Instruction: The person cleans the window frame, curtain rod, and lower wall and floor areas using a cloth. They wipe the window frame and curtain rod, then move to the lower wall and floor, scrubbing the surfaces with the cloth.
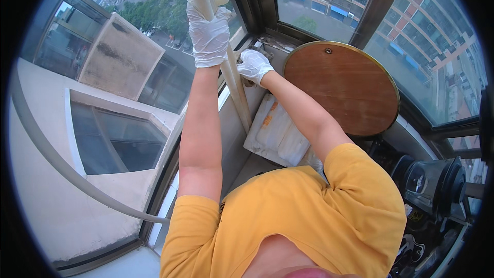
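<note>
White disposable gloves cover both hands. My left hand [210, 34] grips a pale upright pipe [234, 81] near the top of the view, with its fingers around the far side. Lower down, my right hand [254, 65] is closed on a crumpled grey-brown cloth [250, 82] beside the same pipe, near the window corner. The cloth is partly hidden by the glove and the pipe. The pipe runs down to the edge of a white foam box [270, 131], which has orange tape on it.
A round wooden board [339, 85] with a metal rim leans by the windows at the right. A blender jug [422, 185] lies further right. Dark window frames [260, 0] surround the corner. A grey hose [58, 158] curves at the left.
</note>
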